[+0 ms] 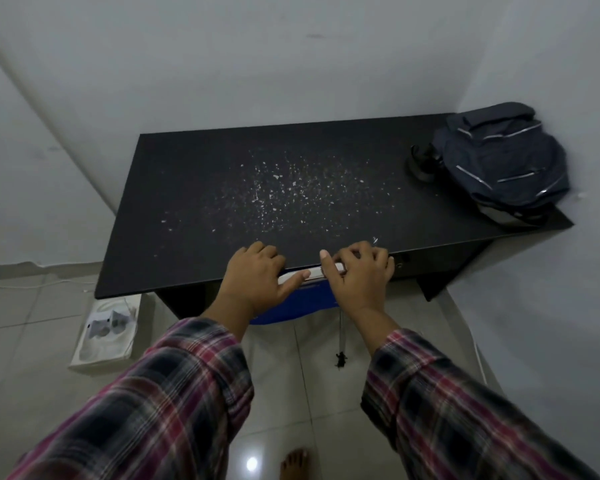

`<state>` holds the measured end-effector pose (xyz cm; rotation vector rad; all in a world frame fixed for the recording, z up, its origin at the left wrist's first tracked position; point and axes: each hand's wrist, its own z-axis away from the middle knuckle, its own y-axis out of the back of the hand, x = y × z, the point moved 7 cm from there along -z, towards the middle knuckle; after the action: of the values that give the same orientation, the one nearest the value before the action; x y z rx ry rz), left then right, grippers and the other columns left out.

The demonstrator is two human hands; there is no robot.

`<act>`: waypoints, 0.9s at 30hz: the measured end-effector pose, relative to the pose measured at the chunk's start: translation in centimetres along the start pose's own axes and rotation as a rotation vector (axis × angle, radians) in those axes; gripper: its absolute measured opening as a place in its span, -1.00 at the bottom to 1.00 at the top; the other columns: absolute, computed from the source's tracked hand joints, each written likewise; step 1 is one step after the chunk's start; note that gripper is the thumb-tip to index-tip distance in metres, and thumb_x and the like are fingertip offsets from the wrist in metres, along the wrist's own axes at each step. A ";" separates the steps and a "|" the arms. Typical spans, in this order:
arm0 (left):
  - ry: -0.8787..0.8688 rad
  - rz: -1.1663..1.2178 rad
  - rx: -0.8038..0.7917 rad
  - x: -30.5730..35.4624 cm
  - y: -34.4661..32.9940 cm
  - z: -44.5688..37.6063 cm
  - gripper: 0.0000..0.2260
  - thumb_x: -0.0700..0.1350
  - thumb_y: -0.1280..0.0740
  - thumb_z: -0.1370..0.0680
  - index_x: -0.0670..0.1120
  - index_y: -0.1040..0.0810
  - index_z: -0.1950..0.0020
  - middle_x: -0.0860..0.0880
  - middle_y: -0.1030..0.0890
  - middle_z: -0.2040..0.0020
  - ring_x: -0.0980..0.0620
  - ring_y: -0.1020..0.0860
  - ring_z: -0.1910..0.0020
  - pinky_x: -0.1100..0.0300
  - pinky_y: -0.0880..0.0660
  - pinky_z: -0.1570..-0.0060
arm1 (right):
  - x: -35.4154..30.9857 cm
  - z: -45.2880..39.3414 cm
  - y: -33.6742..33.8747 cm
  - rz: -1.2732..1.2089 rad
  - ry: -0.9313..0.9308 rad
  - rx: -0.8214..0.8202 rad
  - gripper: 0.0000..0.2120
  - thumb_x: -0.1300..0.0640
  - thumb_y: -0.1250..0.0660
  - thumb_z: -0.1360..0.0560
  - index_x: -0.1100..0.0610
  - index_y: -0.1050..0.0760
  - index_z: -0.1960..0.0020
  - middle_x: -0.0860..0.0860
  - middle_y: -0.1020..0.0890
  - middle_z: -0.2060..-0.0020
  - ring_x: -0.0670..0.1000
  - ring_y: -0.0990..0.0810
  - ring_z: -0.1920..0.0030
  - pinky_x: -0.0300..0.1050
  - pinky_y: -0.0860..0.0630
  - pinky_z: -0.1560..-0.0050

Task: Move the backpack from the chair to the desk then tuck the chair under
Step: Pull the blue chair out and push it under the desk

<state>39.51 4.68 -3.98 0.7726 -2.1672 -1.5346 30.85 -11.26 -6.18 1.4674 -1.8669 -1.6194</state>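
A dark blue backpack (503,164) with grey trim lies on the far right corner of the black desk (194,188). The blue chair (302,304) stands mostly under the desk's front edge; only part of its blue back and its white top rail show. My left hand (257,275) rests on the left end of that rail with the fingers curled over it. My right hand (357,275) grips the rail's right end, thumb up. Both sleeves are plaid.
White specks are scattered across the middle of the desk top. A white box (104,332) lies on the tiled floor left of the desk. A chair leg (342,341) reaches the floor. White walls enclose the desk at the back and right. My bare foot (293,462) shows below.
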 end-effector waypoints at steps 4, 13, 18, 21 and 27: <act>-0.054 0.005 0.021 -1.0 -0.1 -1.8 -0.35 0.40 0.06 -0.51 -0.04 -0.60 0.28 -0.02 -0.58 0.29 -0.04 -0.50 0.24 0.13 -0.34 0.29 | -0.6 -1.9 -0.4 0.019 0.023 0.009 -0.51 -0.35 -0.07 -0.49 -0.02 -0.59 0.15 -0.04 -0.56 0.07 0.08 -0.45 -0.03 0.13 -0.36 -0.18; 0.148 -0.067 0.034 -0.4 0.0 2.3 -0.44 0.32 0.02 -0.56 -0.03 -0.57 0.22 -0.04 -0.61 0.28 -0.10 -0.55 0.28 0.09 -0.41 0.29 | 0.8 -0.3 0.6 0.010 0.406 -0.205 -0.54 -0.37 -0.04 -0.49 -0.06 -0.43 -0.11 -0.06 -0.46 0.10 -0.01 -0.44 0.07 0.03 -0.44 -0.05; 0.446 -0.058 -0.023 1.0 0.2 5.4 -0.54 0.29 -0.03 -0.55 -0.03 -0.53 0.07 -0.07 -0.62 0.12 -0.16 -0.56 0.14 -0.03 -0.47 0.13 | 0.8 1.5 1.3 0.023 0.396 -0.231 -0.52 -0.40 0.00 -0.47 -0.08 -0.42 -0.10 -0.05 -0.44 0.09 0.00 -0.42 0.05 0.01 -0.40 -0.04; 0.400 -0.023 -0.057 1.5 0.6 6.3 -0.50 0.32 0.02 -0.54 -0.03 -0.51 -0.02 -0.08 -0.61 0.01 -0.16 -0.55 0.06 -0.03 -0.45 0.04 | 1.6 3.5 1.9 0.031 0.336 -0.199 -0.54 -0.38 -0.05 -0.48 -0.08 -0.45 -0.12 -0.02 -0.48 0.04 0.05 -0.44 0.02 0.04 -0.41 -0.03; 0.435 0.021 -0.092 2.6 1.0 7.5 -0.46 0.32 0.08 -0.53 -0.02 -0.48 -0.10 -0.08 -0.59 -0.06 -0.16 -0.51 -0.06 -0.04 -0.41 -0.05 | 2.4 4.6 2.6 0.026 0.331 -0.153 -0.53 -0.34 -0.09 -0.49 -0.06 -0.48 -0.16 0.09 -0.46 -0.11 0.18 -0.41 -0.12 0.46 -0.33 -0.23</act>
<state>32.84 8.77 -5.56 0.9481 -1.7689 -1.2996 25.10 -10.82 -6.46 1.5291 -1.5396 -1.3737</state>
